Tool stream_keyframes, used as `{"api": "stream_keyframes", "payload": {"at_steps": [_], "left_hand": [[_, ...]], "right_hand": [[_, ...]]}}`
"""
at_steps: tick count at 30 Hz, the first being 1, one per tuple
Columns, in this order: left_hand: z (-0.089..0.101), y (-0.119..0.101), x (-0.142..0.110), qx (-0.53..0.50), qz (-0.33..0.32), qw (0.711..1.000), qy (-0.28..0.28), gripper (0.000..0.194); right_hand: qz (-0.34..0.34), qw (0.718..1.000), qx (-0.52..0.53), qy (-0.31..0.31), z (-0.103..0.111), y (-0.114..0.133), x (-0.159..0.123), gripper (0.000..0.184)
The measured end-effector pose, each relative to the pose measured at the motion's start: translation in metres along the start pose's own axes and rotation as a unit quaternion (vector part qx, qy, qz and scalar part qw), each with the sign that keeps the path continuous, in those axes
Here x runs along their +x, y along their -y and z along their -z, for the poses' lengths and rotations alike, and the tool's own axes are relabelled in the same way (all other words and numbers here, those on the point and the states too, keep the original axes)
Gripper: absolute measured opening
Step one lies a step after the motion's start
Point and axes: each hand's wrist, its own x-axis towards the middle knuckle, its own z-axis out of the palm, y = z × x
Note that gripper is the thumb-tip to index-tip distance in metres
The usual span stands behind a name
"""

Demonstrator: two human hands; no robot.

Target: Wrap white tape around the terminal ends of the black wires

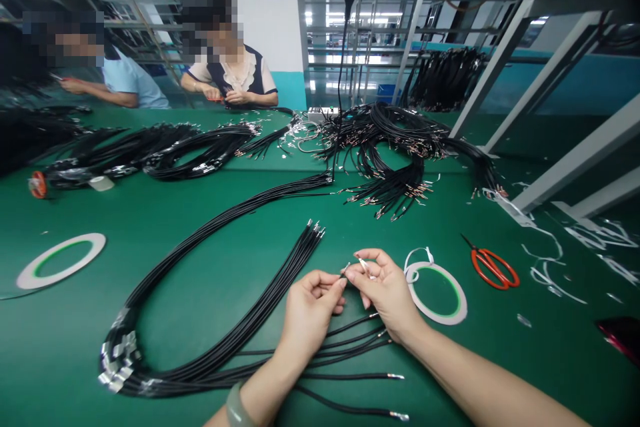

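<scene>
My left hand (pixel 311 312) is closed in a pinch on the thin end of a black cable (pixel 344 273). Right beside it, my right hand (pixel 387 290) has its thumb and finger closed at the same tip, with a small white strip (pixel 366 267) between its fingers. Under both wrists, several loose black cable ends with metal terminals (pixel 396 377) fan out to the right. They belong to a looped bundle of black cables (pixel 200 227), banded with clear, shiny tape (pixel 120 360) at its left bend. What exactly meets between my fingertips is too small to tell.
A white tape roll (pixel 463 310) lies by my right hand, and orange-handled scissors (pixel 495 270) sit farther right. Another tape roll (pixel 30 273) is at left. Cable coils (pixel 395 127) line the back; two people (pixel 227 73) work across the table. White scraps (pixel 550 273) lie near metal posts (pixel 575 153).
</scene>
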Motion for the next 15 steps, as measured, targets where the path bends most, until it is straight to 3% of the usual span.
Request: {"api": "stream_keyframes", "payload": {"at_steps": [15], "left_hand": [[0.0011,0.0009,0.0023,0.005,-0.001,1.0,-0.008,0.022]], "right_hand": [[0.013,1.0,-0.016,-0.013,-0.0021,-0.0028,-0.0018,0.029]]}}
